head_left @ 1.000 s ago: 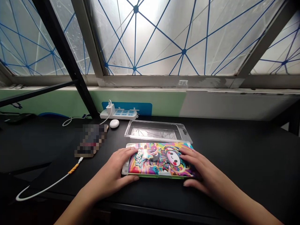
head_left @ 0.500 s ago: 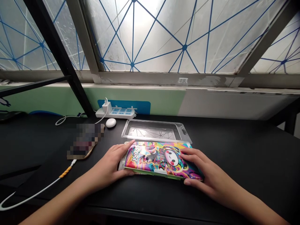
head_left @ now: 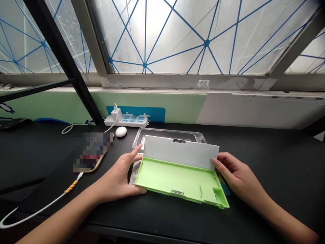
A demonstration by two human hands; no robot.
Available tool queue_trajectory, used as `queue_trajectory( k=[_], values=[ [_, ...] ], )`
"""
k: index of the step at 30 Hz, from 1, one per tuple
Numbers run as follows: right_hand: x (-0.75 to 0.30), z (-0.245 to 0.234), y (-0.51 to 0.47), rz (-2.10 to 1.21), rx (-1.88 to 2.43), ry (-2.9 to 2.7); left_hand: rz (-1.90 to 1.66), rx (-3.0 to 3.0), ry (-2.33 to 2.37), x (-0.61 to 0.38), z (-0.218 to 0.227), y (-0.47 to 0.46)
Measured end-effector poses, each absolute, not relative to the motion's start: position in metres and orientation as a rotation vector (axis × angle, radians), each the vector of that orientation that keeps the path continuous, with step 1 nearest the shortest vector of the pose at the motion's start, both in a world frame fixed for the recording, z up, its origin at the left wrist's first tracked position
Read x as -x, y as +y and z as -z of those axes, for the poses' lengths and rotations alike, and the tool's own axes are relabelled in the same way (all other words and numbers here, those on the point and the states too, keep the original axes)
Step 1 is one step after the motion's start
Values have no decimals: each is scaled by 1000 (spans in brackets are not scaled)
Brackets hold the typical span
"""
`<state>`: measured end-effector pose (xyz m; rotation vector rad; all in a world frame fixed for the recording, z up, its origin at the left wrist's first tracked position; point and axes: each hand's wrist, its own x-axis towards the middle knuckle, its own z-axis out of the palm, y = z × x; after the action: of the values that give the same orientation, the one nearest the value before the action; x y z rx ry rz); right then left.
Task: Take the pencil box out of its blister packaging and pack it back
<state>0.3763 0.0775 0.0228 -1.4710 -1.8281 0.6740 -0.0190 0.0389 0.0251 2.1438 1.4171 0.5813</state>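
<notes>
The left hand (head_left: 114, 178) grasps the left end of an open pencil case (head_left: 177, 161), its index finger raised beside the white lid (head_left: 180, 152), while the right hand (head_left: 236, 173) grips the right end. The lime-green tray (head_left: 175, 181) lies lengthwise between the hands, angling toward the person on the right, just in front of a clear plastic tray (head_left: 167, 133)
</notes>
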Motion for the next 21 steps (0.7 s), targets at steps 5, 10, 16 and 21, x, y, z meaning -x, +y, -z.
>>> queue_trajectory(
  k=[5,10,16,21],
  values=[
    [-388,-14,70,-558,1276,-2026,-552,-2136,1409,19,-29,39],
    [-407,-5,66,-636,1145,-2217,-534,-2135,1407,18,-33,40],
    [-418,6,54,-492,1193,-2303,-505,-2143,1426,19,-31,42],
    [-414,9,58,-417,1182,-2301,-511,-2169,1373,23,-31,41]
  ],
)
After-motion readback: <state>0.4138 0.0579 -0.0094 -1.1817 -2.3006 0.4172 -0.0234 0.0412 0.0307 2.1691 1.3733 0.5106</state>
